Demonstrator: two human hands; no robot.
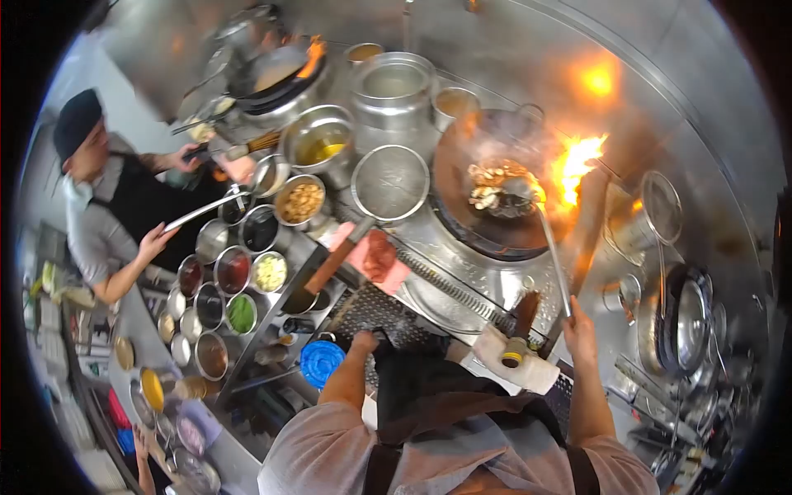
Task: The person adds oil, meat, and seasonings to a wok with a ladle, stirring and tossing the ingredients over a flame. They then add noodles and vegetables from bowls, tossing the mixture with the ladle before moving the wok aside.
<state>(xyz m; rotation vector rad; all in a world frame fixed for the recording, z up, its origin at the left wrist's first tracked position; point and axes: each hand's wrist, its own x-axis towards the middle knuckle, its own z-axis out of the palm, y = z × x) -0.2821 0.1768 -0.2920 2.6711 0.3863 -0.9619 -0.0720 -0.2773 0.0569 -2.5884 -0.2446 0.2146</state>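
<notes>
My right hand (580,337) is wrapped round the long handle of a metal ladle (554,252). The bowl of the ladle rests among brown and pale pieces of food (488,177) in a large dark wok (455,198). Steam rises from the food, and tall flames (576,169) burn along the wok's right side. My left hand (361,341) is low in front of my body, closed beside dark cloth; what its fingers hold, if anything, is hidden. A blue lid-like round thing (322,364) is just left of it.
A round strainer (390,183) and a metal pot (394,82) stand left of the wok. Several ingredient bowls, one with green food (241,313), line the left counter. A co-worker (124,206) there holds another ladle (202,212). A folded towel (528,367) lies at the front edge.
</notes>
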